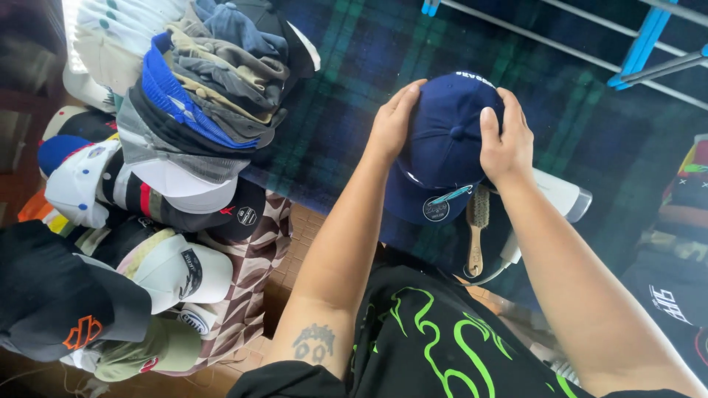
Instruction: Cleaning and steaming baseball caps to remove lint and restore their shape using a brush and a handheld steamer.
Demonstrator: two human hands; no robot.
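The navy cap (442, 144) is sitting at the centre of the scene, out over the dark green plaid cloth (346, 88), with its crown turned up toward the camera and its brim pointing near, toward the person. Both hands are cupping it from opposite sides, which is keeping the domed crown round and steady. The left hand (394, 118) is pressing flat against the left panel, its fingers lying together and curving over the top edge. The right hand (505, 140) is gripping the right side, thumb stretched across the crown toward the top button and the other fingers wrapping round the far side, so that they are clamping the fabric rather than spreading loose. A round sticker (436, 209) is showing on the brim.

Just near and right of the cap, a wooden brush (477, 228) is lying with its handle toward the person, resting against a white handheld appliance (557, 195), both within easy reach of the right hand. To the left, a tall stack of caps (210, 96) is leaning nested one inside another, probably to save room, with more caps (133, 221) spreading below it on a brown patterned cloth (254, 273). A blue and grey rack (649, 44) is standing at the far right.
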